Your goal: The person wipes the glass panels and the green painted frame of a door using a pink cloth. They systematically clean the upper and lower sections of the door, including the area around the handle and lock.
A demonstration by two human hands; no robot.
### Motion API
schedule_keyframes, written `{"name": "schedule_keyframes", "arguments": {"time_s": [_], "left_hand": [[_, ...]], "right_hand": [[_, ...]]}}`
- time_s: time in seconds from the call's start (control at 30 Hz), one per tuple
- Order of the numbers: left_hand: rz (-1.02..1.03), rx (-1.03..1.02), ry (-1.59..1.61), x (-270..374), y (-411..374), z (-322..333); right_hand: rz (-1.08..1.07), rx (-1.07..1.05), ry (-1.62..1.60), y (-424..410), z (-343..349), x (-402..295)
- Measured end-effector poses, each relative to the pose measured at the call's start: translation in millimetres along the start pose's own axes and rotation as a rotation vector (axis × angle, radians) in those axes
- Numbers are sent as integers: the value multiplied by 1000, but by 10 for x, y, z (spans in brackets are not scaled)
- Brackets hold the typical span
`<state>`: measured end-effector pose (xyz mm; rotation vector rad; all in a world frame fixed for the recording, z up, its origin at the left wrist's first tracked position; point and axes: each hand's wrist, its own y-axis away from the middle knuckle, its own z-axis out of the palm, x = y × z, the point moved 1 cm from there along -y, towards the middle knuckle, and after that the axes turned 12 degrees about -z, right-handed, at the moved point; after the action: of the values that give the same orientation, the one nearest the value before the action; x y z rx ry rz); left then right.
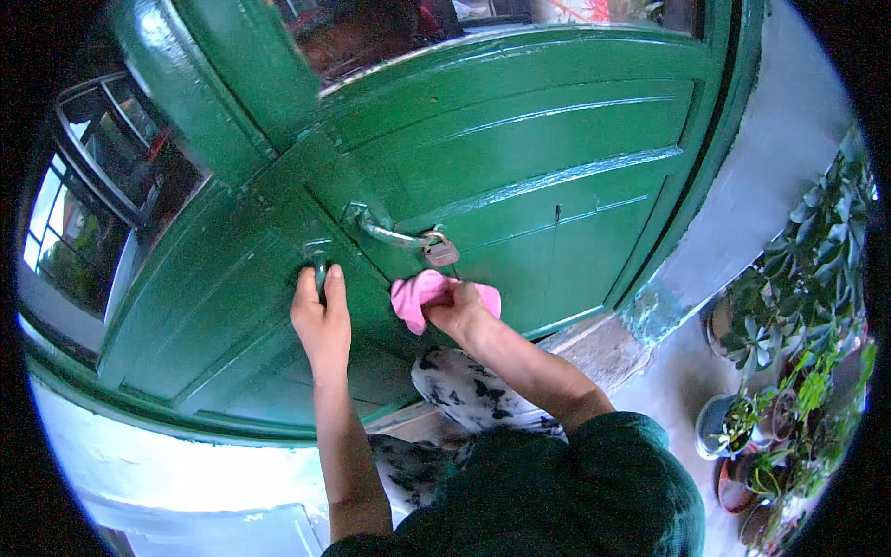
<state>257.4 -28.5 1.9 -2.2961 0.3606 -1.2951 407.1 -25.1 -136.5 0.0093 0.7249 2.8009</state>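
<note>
My left hand grips the left door handle, with thumb and fingers around it. A crumpled pink cloth is bunched in my right hand, against or close to the green door; whether it touches the paint I cannot tell. Just above the cloth, a padlock hangs from the end of the curved right door handle. The seam between the two door leaves runs between my hands. My right fingertips are partly hidden by the cloth.
Glass panes fill the door's upper part. A window with reflections stands at the far left. Several potted plants line the floor at right, beside the pale wall. A stone sill runs below the door.
</note>
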Motion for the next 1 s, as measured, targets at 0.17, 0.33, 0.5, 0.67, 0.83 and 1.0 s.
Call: {"name": "schedule_keyframes", "arguments": {"time_s": [0.17, 0.33, 0.5, 0.67, 0.83, 1.0], "left_hand": [[6, 10, -17, 45, 9, 23], [18, -7, 24, 9, 10, 4], [-29, -32, -3, 24, 28, -38], [-47, -20, 2, 3, 42, 4], [-80, 17, 30, 37, 56, 47], [-62, 33, 82, 99, 71, 75]], "right_hand": [[0, -267, 89, 180, 406, -35], [-32, -309, 237, -108, -167, -23], [64, 89, 28, -1243, -1324, 51], [159, 173, -103, -1692, -2166, 67], [44, 368, 89, -1639, -2501, -97], [-156, 520, 27, -1871, -3165, -618]]}}
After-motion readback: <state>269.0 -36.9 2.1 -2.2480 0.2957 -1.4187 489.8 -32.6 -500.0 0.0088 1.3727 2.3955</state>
